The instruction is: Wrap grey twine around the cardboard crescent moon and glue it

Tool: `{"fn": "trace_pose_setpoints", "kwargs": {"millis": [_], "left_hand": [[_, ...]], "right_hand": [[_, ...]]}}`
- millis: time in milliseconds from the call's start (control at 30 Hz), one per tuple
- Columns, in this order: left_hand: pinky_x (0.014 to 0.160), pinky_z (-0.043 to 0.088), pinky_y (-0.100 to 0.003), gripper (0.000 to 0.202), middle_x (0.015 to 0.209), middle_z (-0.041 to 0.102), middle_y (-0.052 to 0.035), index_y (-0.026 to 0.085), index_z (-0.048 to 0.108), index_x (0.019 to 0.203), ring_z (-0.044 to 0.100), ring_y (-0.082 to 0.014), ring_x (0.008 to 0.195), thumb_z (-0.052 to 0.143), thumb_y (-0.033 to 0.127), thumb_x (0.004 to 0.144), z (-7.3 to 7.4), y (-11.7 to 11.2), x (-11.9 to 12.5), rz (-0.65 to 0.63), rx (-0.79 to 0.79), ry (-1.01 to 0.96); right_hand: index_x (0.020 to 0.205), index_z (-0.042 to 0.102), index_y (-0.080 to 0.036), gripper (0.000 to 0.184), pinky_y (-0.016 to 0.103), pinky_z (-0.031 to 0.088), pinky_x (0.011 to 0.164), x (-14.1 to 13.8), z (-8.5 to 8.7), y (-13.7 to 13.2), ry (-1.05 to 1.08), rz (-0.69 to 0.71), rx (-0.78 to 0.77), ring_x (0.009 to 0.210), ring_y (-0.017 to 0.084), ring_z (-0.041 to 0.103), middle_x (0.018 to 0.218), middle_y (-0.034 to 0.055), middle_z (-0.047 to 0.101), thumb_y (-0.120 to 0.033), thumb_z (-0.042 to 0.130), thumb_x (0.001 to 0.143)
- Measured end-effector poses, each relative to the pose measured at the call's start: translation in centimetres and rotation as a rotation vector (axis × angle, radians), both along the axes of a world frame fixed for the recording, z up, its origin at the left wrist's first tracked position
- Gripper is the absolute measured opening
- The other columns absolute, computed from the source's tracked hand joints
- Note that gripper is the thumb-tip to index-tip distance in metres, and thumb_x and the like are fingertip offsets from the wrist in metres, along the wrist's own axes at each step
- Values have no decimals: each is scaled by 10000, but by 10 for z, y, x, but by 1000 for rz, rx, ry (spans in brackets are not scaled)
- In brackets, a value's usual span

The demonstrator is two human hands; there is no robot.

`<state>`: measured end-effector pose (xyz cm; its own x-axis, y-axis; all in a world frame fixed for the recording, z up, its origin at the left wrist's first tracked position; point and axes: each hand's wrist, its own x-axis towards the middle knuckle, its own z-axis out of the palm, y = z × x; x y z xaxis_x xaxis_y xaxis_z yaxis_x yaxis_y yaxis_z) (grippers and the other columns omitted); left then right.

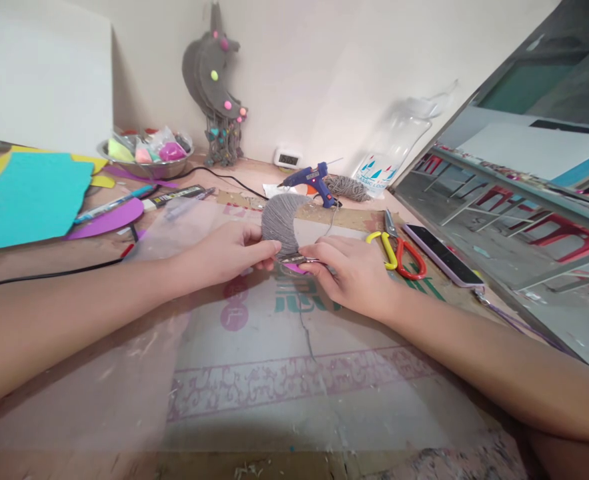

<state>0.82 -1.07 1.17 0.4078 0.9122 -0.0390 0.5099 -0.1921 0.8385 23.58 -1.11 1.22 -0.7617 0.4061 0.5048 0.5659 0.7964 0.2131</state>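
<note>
Item: one crescent [278, 220], wound in grey yarn, centre of the frame, raised over the plastic sheet [254, 400]. Left fingers [265, 251]: gripping its lower left edge. Right fingers [320, 251]: pinching a small metal tool [291, 258], kind unclear, against the lower end, where a bit of purple [294, 268] shows.

Item: one loose strand [308, 333], trailing below my fingers. Risk, in my judgement: windings slackening at the tip, should my left grip ease; yarn fraying, should the tool's edge press too hard.

Item: one glue gun [308, 177], upper centre, red light showing, nozzle near the crescent's top. Risk: a scorch or stray glue, if it is hot and I lift carelessly.

Item: one yarn bundle [349, 188], behind the gun. Risk: snagging on the handle, if pulled.

Item: scissors [390, 243], right of centre on the counter [257, 170], just beside the phone [444, 253]. Risk: a knock from my right wrist.
</note>
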Motion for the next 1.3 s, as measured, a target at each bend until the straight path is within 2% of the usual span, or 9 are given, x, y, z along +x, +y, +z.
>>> {"fn": "trace_pose_setpoints", "kwargs": {"millis": [167,433,933,1300], "left_hand": [[547,426,-234,351,759,678,-34,172,641,756,600,-148,676,458,458,844,0,0,0,-27,13,-15],[552,405,-212,337,683,619,2,167,600,680,531,-103,594,471,429,850,6,-4,0,-3,6,-46],[577,421,-227,354,714,641,-15,171,616,702,562,-125,640,464,452,855,3,-1,0,-35,18,-55],[618,447,-247,340,751,678,-31,167,646,754,602,-147,695,457,432,854,2,0,0,-51,31,-46]], "right_hand": [[893,608,-158,183,249,319,539,1,-1,1,-18,-2,-5,600,126,523,702,18,622,-257,456,923],[952,594,-152,156,245,389,606,4,-2,0,126,21,-58,662,131,584,775,35,665,-280,528,893],[932,605,-158,191,252,334,567,2,-4,-1,19,-23,16,624,128,542,711,17,623,-314,495,916],[911,603,-151,189,262,315,559,0,0,-5,-36,-18,56,629,133,518,699,21,607,-265,454,927]]}}
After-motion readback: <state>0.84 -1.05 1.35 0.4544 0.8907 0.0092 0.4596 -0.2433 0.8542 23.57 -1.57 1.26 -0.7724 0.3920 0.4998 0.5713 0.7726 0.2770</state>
